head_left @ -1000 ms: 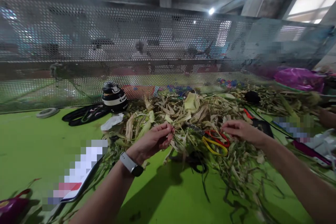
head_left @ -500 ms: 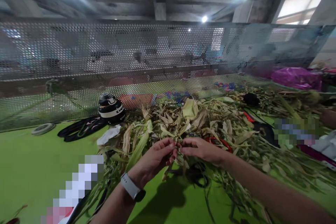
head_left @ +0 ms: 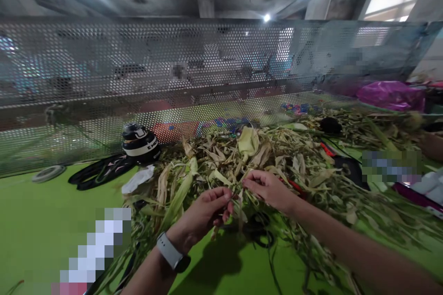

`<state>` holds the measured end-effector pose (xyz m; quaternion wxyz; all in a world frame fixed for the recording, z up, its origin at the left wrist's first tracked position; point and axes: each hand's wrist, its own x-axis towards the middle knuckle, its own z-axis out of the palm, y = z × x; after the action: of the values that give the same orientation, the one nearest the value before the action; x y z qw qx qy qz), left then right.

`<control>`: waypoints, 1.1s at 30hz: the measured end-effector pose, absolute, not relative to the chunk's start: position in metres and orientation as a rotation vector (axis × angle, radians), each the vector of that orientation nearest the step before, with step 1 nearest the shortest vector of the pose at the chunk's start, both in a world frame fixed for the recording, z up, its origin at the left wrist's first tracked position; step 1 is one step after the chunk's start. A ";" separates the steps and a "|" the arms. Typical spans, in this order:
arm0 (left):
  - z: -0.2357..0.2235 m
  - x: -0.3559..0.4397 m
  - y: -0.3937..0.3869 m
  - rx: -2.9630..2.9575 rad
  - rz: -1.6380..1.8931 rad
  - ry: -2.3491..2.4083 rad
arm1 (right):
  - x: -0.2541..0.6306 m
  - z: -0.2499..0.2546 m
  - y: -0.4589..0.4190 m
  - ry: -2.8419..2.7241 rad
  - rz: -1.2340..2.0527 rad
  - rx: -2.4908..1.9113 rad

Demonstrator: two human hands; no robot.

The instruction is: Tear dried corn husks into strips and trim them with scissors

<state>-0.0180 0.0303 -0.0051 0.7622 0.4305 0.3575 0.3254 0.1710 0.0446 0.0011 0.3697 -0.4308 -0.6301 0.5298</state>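
My left hand (head_left: 207, 209), with a grey watch (head_left: 172, 252) on its wrist, pinches a thin strand (head_left: 234, 196) just above the green table. Its thumb and forefinger are pressed together. A short way to the right, my right hand (head_left: 268, 189) is also closed in a pinch, at the strand's other side; its fingertips partly hide what it grips. Right behind both hands spreads a heap of dried corn husks (head_left: 214, 156), pale and brown. A larger pale yellow husk (head_left: 248, 142) stands up from it, and a long green husk (head_left: 180, 196) lies beside my left hand.
A black-and-white round jar (head_left: 140, 143) stands at the left, near black rings (head_left: 100, 171) and a white tape roll (head_left: 48, 174). Black cord (head_left: 261, 235) lies below my right hand. A perforated screen (head_left: 173, 64) runs behind. At the far right are a purple bag (head_left: 391, 96) and another person's arm (head_left: 432, 145).
My hands have drawn a little apart: the right hand moved up and slightly right, the left slightly down. The head view has shifted a little.
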 end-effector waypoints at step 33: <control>0.006 -0.009 0.021 0.888 0.625 0.831 | 0.184 0.032 0.029 -2.225 0.877 -1.036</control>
<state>-0.0087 0.0207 0.0062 0.7754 0.4102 0.3838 0.2886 0.1836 0.0289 0.0316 0.2643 -0.3835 -0.8233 0.3245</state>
